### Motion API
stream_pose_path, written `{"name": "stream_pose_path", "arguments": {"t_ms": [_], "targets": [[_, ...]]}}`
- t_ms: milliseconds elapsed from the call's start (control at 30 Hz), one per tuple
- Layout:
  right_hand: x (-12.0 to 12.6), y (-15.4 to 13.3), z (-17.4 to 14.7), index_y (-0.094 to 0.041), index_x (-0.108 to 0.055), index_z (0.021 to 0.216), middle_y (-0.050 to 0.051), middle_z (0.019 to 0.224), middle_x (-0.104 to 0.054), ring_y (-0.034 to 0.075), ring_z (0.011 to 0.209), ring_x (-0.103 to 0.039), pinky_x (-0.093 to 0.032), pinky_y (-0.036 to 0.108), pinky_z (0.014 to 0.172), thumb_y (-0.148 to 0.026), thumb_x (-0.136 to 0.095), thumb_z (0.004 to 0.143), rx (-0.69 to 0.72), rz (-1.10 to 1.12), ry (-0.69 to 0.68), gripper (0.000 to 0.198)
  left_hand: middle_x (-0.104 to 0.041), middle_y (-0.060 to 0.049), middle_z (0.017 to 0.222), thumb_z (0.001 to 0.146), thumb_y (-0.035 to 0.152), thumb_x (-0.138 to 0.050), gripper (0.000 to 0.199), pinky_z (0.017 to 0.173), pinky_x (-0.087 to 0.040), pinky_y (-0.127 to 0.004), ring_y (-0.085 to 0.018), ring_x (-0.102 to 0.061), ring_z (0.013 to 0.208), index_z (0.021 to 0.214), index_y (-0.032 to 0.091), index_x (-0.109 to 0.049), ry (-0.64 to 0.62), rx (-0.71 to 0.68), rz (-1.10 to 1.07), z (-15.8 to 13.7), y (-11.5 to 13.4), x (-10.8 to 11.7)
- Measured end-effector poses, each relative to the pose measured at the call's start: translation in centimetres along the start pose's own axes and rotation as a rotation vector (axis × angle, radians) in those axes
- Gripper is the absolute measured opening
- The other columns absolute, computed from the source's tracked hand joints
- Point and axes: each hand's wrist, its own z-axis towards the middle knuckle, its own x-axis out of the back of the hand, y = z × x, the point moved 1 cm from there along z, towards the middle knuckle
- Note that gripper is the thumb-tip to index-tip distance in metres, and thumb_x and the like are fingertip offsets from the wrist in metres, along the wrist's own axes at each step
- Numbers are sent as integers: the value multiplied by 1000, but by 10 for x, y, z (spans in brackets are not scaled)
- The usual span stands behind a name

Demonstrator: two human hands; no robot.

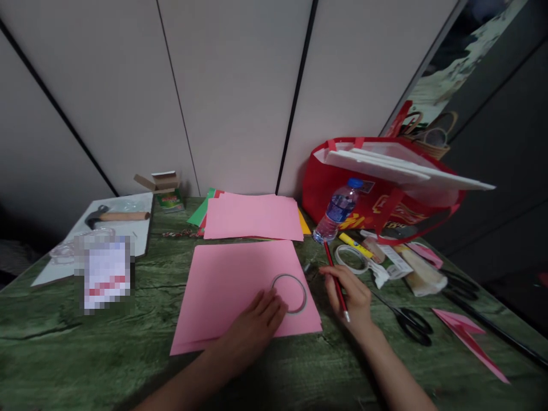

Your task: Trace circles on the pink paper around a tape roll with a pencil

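A green table carries a hammer near its left edge. Mid-table, pink paper — probably light, easily creased, best held by its edges — lies under the flattened left hand, fingers together against a thin ring. The right hand pinches a red pencil; scissors crowd that forearm.

One head-worn camera looks forward and down from the person's side of the desk, with the left hand and right hand close below and a panelled wall beyond.
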Motion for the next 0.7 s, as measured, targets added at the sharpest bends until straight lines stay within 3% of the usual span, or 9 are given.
{"name": "stream_pose_path", "arguments": {"t_ms": [167,333,567,700], "targets": [[-3,7,-4,-20,-63,96,8,85,-67,20,79,-66,-54,34,72,-14,-47,87,-28,11,-21,19,-61,-15,117,88,6,-39,34,101,-41,-39,-25,-50,120,120,5,-51,72,-5,65,2,4,-8],[-2,8,-8,-20,-62,98,8,87,-67,19,80,-66,-53,32,72,-12,-48,86,23,8,-33,20,-66,-15,98,83,3,-49,17,96,-44,-38,-25,-60,104,93,6,-62,97,72,83,-3,-3,6],[-3,14,-13,-20,-62,98,7,86,-67,18,78,-66,-53,31,71,-12,-50,85,4,24,-30,20,-66,-14,104,78,-3,-43,30,91,-49,-37,-26,-59,105,99,6,-63,81,117,145,-43,-27,23],[-7,5,-9,-20,-64,95,6,83,-68,18,69,-65,-53,31,65,-20,-53,85,-131,123,-44,15,-65,-12,108,80,-1,-40,34,91,-50,-37,-24,-57,107,105,9,-61,82,88,122,-55,-35,17]]}}
